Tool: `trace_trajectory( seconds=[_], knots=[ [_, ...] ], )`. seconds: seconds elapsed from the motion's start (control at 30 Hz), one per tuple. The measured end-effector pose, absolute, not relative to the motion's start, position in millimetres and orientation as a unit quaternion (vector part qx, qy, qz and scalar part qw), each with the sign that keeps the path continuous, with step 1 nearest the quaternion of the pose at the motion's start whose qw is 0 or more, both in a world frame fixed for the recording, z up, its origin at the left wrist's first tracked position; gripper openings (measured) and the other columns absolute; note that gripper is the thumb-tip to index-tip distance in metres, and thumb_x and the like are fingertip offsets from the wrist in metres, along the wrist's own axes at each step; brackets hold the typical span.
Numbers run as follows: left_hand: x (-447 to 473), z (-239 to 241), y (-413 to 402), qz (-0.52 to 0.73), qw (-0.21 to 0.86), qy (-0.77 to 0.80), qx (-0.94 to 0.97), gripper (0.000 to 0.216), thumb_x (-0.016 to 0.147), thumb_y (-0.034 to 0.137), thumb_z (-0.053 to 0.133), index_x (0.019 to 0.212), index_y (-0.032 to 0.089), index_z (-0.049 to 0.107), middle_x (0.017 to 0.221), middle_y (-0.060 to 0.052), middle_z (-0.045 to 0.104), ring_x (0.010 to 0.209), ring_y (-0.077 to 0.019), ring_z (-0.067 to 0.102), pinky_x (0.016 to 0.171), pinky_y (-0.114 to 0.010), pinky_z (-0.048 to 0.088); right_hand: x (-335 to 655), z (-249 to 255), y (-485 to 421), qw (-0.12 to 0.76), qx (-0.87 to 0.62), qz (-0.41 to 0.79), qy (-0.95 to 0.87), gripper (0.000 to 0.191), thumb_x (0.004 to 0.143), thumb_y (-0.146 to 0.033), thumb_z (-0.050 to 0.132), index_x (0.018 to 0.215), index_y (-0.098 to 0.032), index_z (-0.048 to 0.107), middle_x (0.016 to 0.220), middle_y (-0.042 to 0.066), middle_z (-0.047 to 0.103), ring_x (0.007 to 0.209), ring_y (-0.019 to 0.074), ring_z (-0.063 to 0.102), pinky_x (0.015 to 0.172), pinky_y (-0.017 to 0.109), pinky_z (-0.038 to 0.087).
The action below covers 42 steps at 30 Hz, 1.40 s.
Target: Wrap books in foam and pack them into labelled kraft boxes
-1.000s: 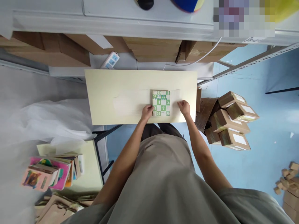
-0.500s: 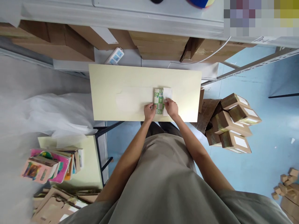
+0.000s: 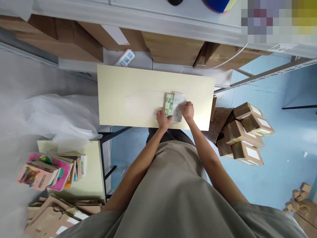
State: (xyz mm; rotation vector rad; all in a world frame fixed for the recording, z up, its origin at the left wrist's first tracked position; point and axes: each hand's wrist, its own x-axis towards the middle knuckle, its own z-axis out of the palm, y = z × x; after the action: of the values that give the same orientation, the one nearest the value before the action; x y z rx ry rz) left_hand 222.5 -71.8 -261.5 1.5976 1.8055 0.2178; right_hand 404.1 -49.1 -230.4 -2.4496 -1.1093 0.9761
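A small book with a green-and-white checked cover lies on the pale yellow tabletop. A whitish leaf is spread over its right part; whether it is a page or a wrapper I cannot tell. At the book's lower left rests my left hand, its fingers apart along the left side and the thumb reaching over the lower edge. My right hand has curled fingers closed at the leaf's right edge.
Behind the table are a power strip and cardboard boxes under a grey shelf. Small cartons are stacked on the blue floor at right. To the left lie white plastic sheeting, a pile of books and flattened cardboard.
My right hand has moved right, and the whitish leaf now spreads wider over the book. My left hand has shifted to the book's lower edge. The view has tilted slightly.
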Motion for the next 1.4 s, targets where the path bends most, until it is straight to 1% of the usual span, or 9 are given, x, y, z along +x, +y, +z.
trace_trajectory(
  seconds=[0.27,0.4,0.6,0.73,0.83,0.9,1.03,1.27,1.4],
  knots=[
    [222.7,-250.3,-82.4,0.132,0.354,0.633,0.676,0.074,0.098,0.019,0.069,0.167,0.025,0.044,0.143,-0.019,0.059,0.142,-0.0392,0.053,0.124,-0.060,0.045,404.2,-232.0,-21.8,0.147,-0.844,0.417,-0.303,0.034,0.093,-0.055,0.077,0.090,-0.023,0.068,0.103,0.012,0.082,0.094,0.0277,0.075,0.081,0.033,0.054],
    [215.9,-242.4,-95.0,0.122,0.362,0.607,0.697,0.056,0.101,0.013,0.059,0.155,0.028,0.061,0.167,-0.019,0.043,0.154,-0.0390,0.048,0.126,-0.058,0.045,400.6,-217.9,-17.3,0.130,-0.851,0.374,-0.345,0.031,0.092,-0.053,0.077,0.096,-0.024,0.065,0.102,0.011,0.082,0.097,0.0299,0.076,0.086,0.037,0.056],
    [206.5,-232.8,-112.5,0.107,0.396,0.590,0.696,0.101,0.087,0.025,0.081,0.176,0.025,0.033,0.185,-0.022,0.020,0.170,-0.0485,0.024,0.129,-0.065,0.037,371.3,-201.2,0.9,0.115,-0.827,0.358,-0.419,0.025,0.095,-0.042,0.070,0.112,-0.026,0.061,0.105,0.011,0.082,0.100,0.0331,0.078,0.093,0.044,0.059],
    [202.2,-227.6,-109.5,0.157,0.377,0.637,0.654,0.088,0.096,0.050,0.076,0.172,0.024,0.039,0.181,-0.022,0.030,0.169,-0.0446,0.027,0.132,-0.063,0.034,349.6,-194.3,14.6,0.105,-0.794,0.362,-0.477,0.051,0.101,-0.055,0.066,0.137,-0.021,0.058,0.111,0.016,0.082,0.109,0.0372,0.078,0.098,0.049,0.061],
    [191.6,-225.4,-101.8,0.180,0.371,0.646,0.643,0.066,0.106,0.043,0.062,0.167,0.021,0.048,0.172,-0.022,0.042,0.164,-0.0404,0.035,0.132,-0.058,0.034,349.2,-183.0,25.7,0.108,-0.742,0.341,-0.566,0.073,0.108,-0.062,0.055,0.163,-0.016,0.042,0.128,0.023,0.078,0.117,0.0393,0.076,0.100,0.053,0.062],
    [182.2,-224.6,-97.5,0.185,0.372,0.639,0.647,0.061,0.106,0.037,0.061,0.164,0.020,0.052,0.166,-0.022,0.046,0.159,-0.0400,0.040,0.131,-0.056,0.036,355.4,-173.3,37.7,0.113,-0.695,0.314,-0.637,0.068,0.112,-0.053,0.049,0.169,-0.019,0.037,0.152,0.025,0.065,0.118,0.0385,0.075,0.100,0.055,0.062],
    [169.4,-224.3,-92.4,0.184,0.370,0.640,0.648,0.058,0.103,0.032,0.065,0.159,0.019,0.060,0.149,-0.022,0.055,0.140,-0.0397,0.053,0.123,-0.054,0.045,369.7,-160.3,75.6,0.067,-0.596,0.310,-0.738,0.047,0.109,-0.034,0.057,0.154,-0.024,0.061,0.179,0.018,0.037,0.112,0.0334,0.076,0.102,0.057,0.062],
    [164.9,-228.0,-98.2,0.171,0.390,0.635,0.644,0.054,0.102,0.031,0.065,0.156,0.022,0.062,0.131,-0.017,0.065,0.124,-0.0362,0.062,0.118,-0.049,0.050,380.8,-158.5,136.2,-0.045,-0.495,0.374,-0.783,0.041,0.085,-0.023,0.085,0.126,-0.025,0.079,0.156,0.009,0.062,0.121,0.0321,0.072,0.109,0.050,0.060],
    [161.6,-228.3,-110.2,0.202,0.400,0.656,0.608,0.042,0.108,0.036,0.060,0.147,0.022,0.066,0.134,-0.017,0.070,0.126,-0.0350,0.066,0.116,-0.047,0.053,374.8,-157.7,142.9,-0.073,-0.493,0.463,-0.733,0.046,0.082,-0.023,0.080,0.128,-0.023,0.079,0.123,0.006,0.077,0.091,0.0220,0.073,0.089,0.037,0.063]
  ],
)
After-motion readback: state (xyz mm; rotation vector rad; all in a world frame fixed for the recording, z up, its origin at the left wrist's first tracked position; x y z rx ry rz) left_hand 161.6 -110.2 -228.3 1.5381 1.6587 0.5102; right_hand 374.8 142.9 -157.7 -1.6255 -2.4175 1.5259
